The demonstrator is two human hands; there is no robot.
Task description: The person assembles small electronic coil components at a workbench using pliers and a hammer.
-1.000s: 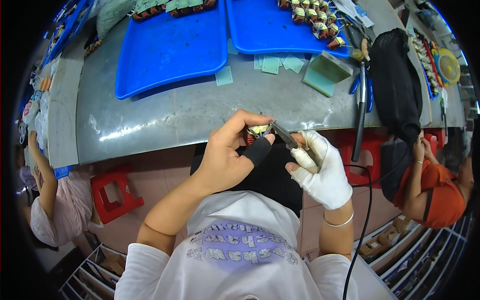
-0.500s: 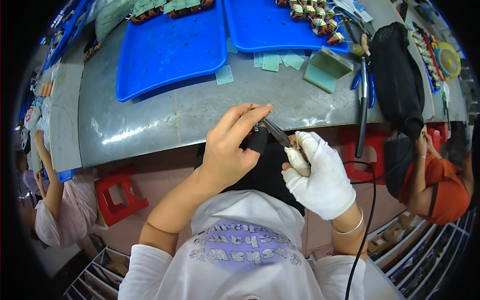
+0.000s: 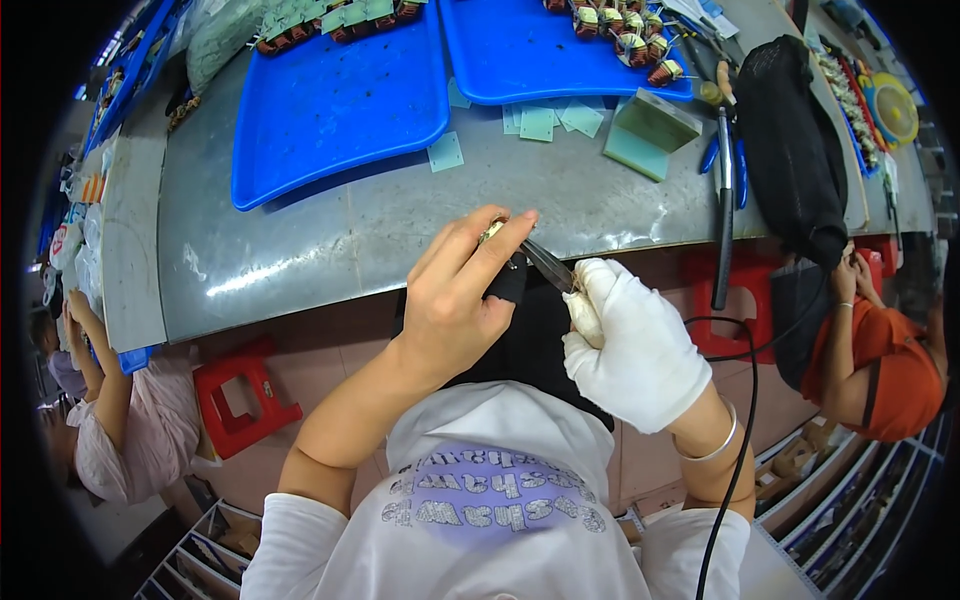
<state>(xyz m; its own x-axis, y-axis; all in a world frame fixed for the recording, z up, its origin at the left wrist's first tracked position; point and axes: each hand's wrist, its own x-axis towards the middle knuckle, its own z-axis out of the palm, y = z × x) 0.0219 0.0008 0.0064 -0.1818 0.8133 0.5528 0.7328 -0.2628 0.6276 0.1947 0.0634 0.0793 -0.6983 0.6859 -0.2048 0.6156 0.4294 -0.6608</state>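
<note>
My left hand (image 3: 450, 285) is closed round a small wound coil (image 3: 491, 231), whose pale top shows between the fingers; the rest of it is hidden. A black cover sits on one of that hand's fingers. My right hand (image 3: 640, 345), in a white glove, grips a pair of long-nosed pliers (image 3: 547, 266). Their grey jaws point up and left, and the tip reaches the coil at my left fingertips. Whether the jaws pinch a wire, I cannot tell. Both hands are just off the front edge of the grey metal table (image 3: 330, 255).
Two blue trays (image 3: 340, 110) stand at the back, with several coils (image 3: 630, 40) in the right one. Pale green square plates (image 3: 446, 151) and a green block (image 3: 650, 135) lie nearby. Farther right are blue-handled pliers (image 3: 741, 175) and a black bag (image 3: 795, 140). Co-workers sit at both sides.
The coil's pale top has come into sight between my left fingers. Both hands have shifted slightly left, the pliers still at the coil. At the left, a co-worker's arms have moved.
</note>
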